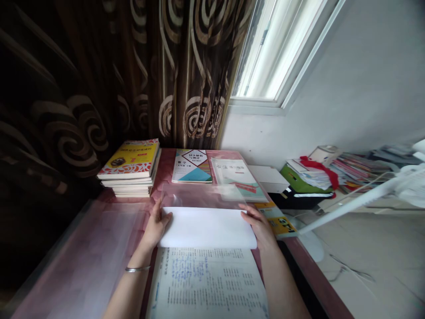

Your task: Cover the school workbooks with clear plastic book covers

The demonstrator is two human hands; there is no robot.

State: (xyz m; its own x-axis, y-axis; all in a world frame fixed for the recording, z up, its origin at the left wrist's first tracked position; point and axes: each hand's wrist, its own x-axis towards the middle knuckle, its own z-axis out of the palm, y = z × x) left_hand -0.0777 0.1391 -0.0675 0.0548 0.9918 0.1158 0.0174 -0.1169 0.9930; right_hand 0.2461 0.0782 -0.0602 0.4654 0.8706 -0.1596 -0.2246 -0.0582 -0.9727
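An open book lies in front of me, its printed page (212, 283) marked with blue handwriting. Beyond that page, the blank white inside of its cover (207, 227) is raised a little. A clear plastic book cover (199, 195) stretches past the white cover's far edge. My left hand (158, 225) grips the left side, thumb on the white surface and fingers along the clear plastic. On the right side, my right hand (260, 223) pinches the far corner of the white cover and the plastic. A silver bangle (137, 269) circles my left wrist.
More clear plastic sheets (96, 257) lie on the pink tabletop at left. A book stack (131, 164) stands at the back left, beside a patterned booklet (191, 166) and a pale booklet (235, 175). A yellow book (279, 221) and a white fan (352, 204) are at right.
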